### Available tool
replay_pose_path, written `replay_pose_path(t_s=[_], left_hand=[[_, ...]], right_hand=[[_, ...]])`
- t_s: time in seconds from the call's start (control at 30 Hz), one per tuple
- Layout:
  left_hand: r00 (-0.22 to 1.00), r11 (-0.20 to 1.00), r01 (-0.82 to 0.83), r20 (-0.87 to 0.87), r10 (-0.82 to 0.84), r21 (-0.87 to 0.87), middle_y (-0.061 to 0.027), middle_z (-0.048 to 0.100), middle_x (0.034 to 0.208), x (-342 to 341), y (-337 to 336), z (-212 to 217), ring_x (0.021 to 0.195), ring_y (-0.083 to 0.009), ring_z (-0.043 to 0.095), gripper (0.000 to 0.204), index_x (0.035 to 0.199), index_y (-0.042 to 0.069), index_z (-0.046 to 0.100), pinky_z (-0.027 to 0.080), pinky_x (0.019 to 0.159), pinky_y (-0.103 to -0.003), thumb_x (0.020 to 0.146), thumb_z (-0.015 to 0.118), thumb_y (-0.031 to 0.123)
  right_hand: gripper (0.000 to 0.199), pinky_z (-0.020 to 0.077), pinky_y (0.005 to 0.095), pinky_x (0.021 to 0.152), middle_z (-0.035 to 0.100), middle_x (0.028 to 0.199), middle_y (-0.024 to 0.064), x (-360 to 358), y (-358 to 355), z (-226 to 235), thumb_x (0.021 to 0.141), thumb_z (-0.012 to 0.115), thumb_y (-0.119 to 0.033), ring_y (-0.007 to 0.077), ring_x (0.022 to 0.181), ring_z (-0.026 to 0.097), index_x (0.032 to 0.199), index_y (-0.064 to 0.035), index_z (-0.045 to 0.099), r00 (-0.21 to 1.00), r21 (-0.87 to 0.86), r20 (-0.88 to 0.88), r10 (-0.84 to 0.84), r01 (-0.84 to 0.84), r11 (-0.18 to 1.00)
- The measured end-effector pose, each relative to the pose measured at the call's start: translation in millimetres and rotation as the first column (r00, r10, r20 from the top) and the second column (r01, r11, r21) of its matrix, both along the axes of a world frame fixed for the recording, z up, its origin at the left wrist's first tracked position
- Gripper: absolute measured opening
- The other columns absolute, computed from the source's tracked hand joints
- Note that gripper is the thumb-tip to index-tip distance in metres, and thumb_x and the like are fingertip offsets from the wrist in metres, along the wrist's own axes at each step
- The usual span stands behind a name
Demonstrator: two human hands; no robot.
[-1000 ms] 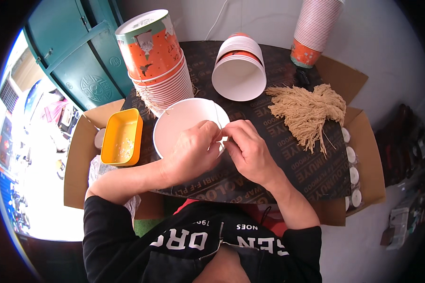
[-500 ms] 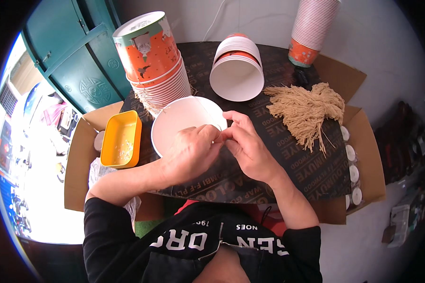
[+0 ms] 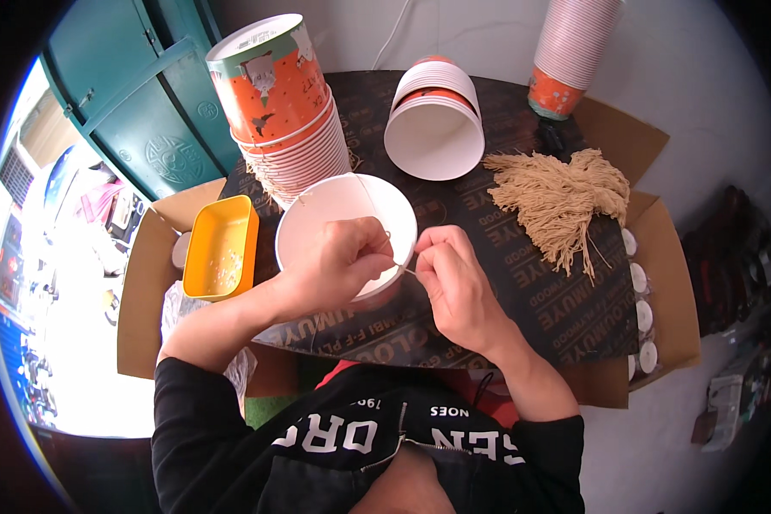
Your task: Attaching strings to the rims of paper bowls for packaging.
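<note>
A white-lined paper tub lies tilted with its mouth toward me, at the middle of the dark table. My left hand is closed in front of its mouth, fingers pinched on a thin string. Just right of the tub's rim, my right hand pinches the string too, and a short length shows between the hands. Another stretch of string runs down from the tub's far rim toward my left fingers. What lies inside the left fist is hidden.
Behind the tub stands a tall stack of orange tubs. A smaller stack lies on its side. A bundle of tan strings rests at right. A yellow tray with small bits sits left. Cardboard boxes flank the table.
My hands have moved apart, the right one slightly right and down. The string now shows between them, and more of the tub's right rim is visible.
</note>
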State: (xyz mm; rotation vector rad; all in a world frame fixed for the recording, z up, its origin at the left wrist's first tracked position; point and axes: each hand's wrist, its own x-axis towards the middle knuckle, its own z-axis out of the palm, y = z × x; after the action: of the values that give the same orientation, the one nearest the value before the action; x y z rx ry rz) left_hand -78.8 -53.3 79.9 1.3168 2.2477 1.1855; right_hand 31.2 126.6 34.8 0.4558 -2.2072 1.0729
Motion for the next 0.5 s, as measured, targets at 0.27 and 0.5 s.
replay_pose_path(t_s=[0.27, 0.5], left_hand=[[0.979, 0.985, -0.065, 0.179, 0.094, -0.162, -0.0035, 0.062, 0.072, -2, -1, 16, 0.060, -0.0080, 0.059, 0.005, 0.087, -0.003, 0.064, 0.047, 0.053, -0.022, 0.088, 0.066, 0.002], [0.961, 0.994, -0.013, 0.272, 0.043, -0.111, -0.0050, 0.064, 0.069, -5, -4, 10, 0.058, -0.0098, 0.060, 0.009, 0.085, -0.005, 0.066, 0.048, 0.052, -0.025, 0.085, 0.067, 0.004]], right_hand=[[0.012, 0.0486, 0.0377, 0.075, 0.052, 0.100, 0.0163, 11, -5, -17, 0.082, 0.057, 0.011, 0.0320, 0.089, 0.054, 0.089, 0.0027, 0.051, 0.999, 0.008, 0.031, -0.013, 0.012, 1.000], [0.019, 0.0488, 0.0267, 0.069, 0.065, 0.090, 0.0071, 17, -6, -23, 0.102, 0.054, -0.015, 0.0119, 0.079, 0.060, 0.109, 0.0017, 0.059, 0.903, -0.489, 0.408, 0.134, 0.092, 0.868]])
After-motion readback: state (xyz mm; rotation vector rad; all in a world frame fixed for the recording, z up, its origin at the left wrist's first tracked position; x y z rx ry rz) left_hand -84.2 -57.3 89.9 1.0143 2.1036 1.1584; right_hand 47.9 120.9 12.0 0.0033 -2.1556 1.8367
